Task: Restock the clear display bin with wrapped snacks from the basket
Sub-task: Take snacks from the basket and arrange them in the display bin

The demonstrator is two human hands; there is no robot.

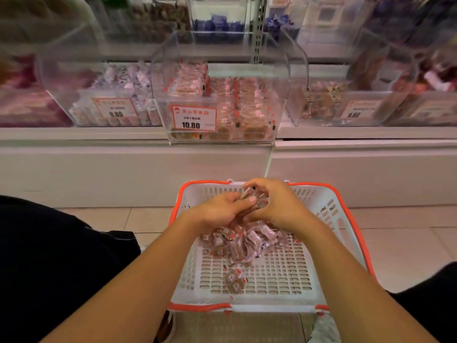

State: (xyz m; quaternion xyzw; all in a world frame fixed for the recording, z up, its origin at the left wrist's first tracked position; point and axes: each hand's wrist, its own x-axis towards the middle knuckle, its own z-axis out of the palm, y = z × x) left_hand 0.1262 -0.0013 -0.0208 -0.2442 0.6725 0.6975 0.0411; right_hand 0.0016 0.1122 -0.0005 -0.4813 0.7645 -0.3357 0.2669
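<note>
Hands, left and right, both gripping one bundle of snacks over basket; display bin straight ahead and higher on shelf, equally reachable.

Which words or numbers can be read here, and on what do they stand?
"10.80": price tag on the middle bin.
"9.80": price tag on the left bin.
The red headers and small print on both tags, the right bin's tag and the snack wrappers are too blurred to read.
</note>
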